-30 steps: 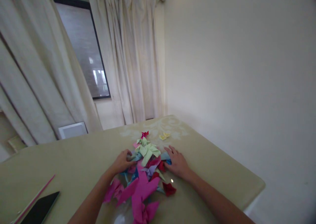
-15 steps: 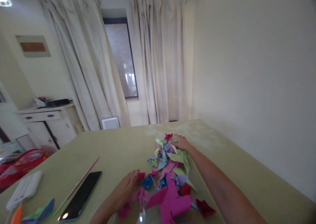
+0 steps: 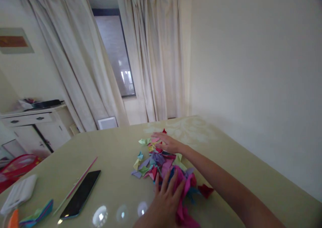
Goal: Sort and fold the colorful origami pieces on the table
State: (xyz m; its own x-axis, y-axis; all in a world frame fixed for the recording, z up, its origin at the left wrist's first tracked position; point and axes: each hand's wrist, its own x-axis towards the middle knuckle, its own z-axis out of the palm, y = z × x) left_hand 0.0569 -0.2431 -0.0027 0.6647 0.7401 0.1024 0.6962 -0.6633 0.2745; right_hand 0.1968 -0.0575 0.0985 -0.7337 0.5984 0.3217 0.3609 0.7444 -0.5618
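A heap of folded paper pieces (image 3: 158, 159) in pink, purple, blue, green, yellow and red lies on the table, some shaped like origami cranes. My left hand (image 3: 167, 192) rests on the near side of the heap with its fingers spread. Beside it, a large magenta folded paper piece (image 3: 184, 213) is partly hidden by that hand. At the far end my right hand (image 3: 167, 142) reaches over the heap, palm down and fingers stretched out. A dark red paper piece (image 3: 205, 190) sits just right of the heap.
Left on the table (image 3: 113, 154) lie a black phone (image 3: 82, 192), thin pink and green sticks (image 3: 80, 179), a white case (image 3: 20, 191), a multicoloured paper piece (image 3: 40, 214) and an orange item (image 3: 13, 218). A wall (image 3: 251, 70) borders the right side.
My left hand has moved right onto the near papers. My right hand has swept left across the far end. The heap is bunched tighter and shifted left. The camera view has turned slightly.
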